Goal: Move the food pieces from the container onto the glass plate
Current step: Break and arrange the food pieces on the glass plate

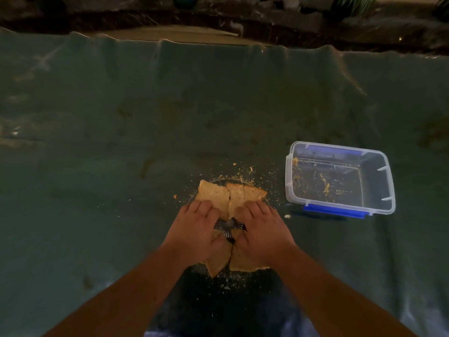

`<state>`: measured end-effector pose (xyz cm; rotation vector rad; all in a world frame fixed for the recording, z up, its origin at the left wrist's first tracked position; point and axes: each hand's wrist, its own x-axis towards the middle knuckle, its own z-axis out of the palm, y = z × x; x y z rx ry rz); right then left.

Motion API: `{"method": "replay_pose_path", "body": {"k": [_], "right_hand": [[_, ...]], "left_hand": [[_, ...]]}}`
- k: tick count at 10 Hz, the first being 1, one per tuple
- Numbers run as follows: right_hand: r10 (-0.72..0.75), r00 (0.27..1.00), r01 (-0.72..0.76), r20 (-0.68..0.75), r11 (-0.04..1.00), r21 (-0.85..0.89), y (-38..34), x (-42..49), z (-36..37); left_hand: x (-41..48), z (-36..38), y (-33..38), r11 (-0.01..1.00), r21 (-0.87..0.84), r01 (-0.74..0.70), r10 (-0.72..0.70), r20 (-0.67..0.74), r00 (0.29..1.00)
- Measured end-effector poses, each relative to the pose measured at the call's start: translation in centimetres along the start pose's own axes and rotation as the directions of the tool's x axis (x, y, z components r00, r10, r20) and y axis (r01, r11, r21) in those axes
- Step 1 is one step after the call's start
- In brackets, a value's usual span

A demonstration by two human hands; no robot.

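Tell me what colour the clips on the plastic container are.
Blue, on the clear container; the head view shows the near clip best.

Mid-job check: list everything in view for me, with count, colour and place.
Golden-brown flat food pieces: at least four, on the plate, partly under the hands.
Clear glass plate with ribbed centre: one, centre, near table edge.
Clear plastic container with blue clips: one, right of the plate, only crumbs inside.
Crumbs: many, yellowish, scattered around the plate.
Dark green cloth: one, covering the table.
Left hand: on the food, fingers spread.
Right hand: likewise.
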<state>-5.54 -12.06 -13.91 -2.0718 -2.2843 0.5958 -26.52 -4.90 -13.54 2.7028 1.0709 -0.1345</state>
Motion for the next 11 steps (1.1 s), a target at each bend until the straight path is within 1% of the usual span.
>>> {"method": "replay_pose_path", "body": {"k": [1,2,3,4,5,6,7,8,10,11], "right_hand": [[-0.114,0.993,0.110,-0.041,0.990,-0.088,0.1,-1.3,0.0],[-0.185,0.983,0.185,0.012,0.980,-0.069,0.3,-2.9,0.9],[-0.171,0.985,0.172,0.016,0.980,-0.102,0.5,-3.4,1.9],[-0.130,0.991,0.126,-0.021,0.982,-0.143,0.4,-2.7,2.0],[-0.109,0.992,0.096,-0.066,0.981,-0.167,0.3,-2.0,1.7],[-0.093,0.991,0.078,-0.096,0.985,-0.155,0.2,-1.9,1.7],[-0.020,0.994,0.009,-0.104,0.995,-0.103,-0.2,-1.8,2.0],[0.076,0.997,-0.078,-0.034,0.995,-0.065,-0.6,-1.3,2.4],[0.104,0.994,-0.101,0.037,0.992,-0.074,-0.6,-1.5,2.8],[0.098,0.995,-0.096,0.012,0.992,-0.076,-1.0,-0.9,1.4]], "left_hand": [[-1.4,0.9,0.0,0.990,0.022,-0.136,0.136,0.008,0.991],[-2.1,1.8,-0.2,0.986,0.051,-0.157,0.154,0.065,0.986],[-2.1,2.0,-0.4,0.987,0.092,-0.130,0.124,0.067,0.990],[-1.8,1.9,-0.5,0.985,0.137,-0.102,0.094,0.062,0.994],[-1.6,1.9,-0.4,0.981,0.167,-0.100,0.094,0.044,0.995],[-1.6,2.0,-0.3,0.982,0.156,-0.102,0.106,-0.016,0.994],[-1.2,1.8,0.0,0.994,0.099,-0.051,0.053,-0.022,0.998],[-0.8,1.9,0.5,0.998,0.058,0.038,-0.038,0.014,0.999],[-0.9,2.0,0.8,0.992,0.082,0.100,-0.105,0.060,0.993],[-0.3,0.7,0.8,0.989,0.089,0.117,-0.120,0.033,0.992]]}}
